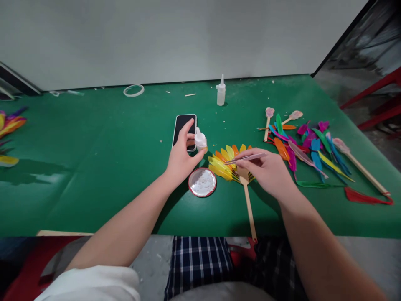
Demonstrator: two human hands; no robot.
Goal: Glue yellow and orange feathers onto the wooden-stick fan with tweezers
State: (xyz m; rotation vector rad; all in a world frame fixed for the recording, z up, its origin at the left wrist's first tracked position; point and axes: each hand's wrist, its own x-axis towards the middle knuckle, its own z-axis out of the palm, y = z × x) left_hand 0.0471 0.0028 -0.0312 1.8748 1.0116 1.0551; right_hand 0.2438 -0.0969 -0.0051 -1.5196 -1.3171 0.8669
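Observation:
My left hand (181,156) holds a small white glue bottle (200,140) between its thumb and fingers, nozzle up, with the index finger raised away from it. Tweezers (255,156) are pinched in my right hand (266,169). Their tips point left, over a fan of yellow and orange feathers (223,165). The feathers spread from the head of a wooden handle (249,209), which lies on the table with its end at the front edge. My right fingers cover part of the fan. Between my hands sits a round red-rimmed lid (202,182), whitish inside.
A smartphone (180,125) lies behind my left hand on the green table (94,167). Farther back stand a second bottle (221,93) and a tape ring (133,90). Loose coloured feathers (308,150), wooden handles (360,165) and a red tassel (366,196) lie right. A wall borders the back.

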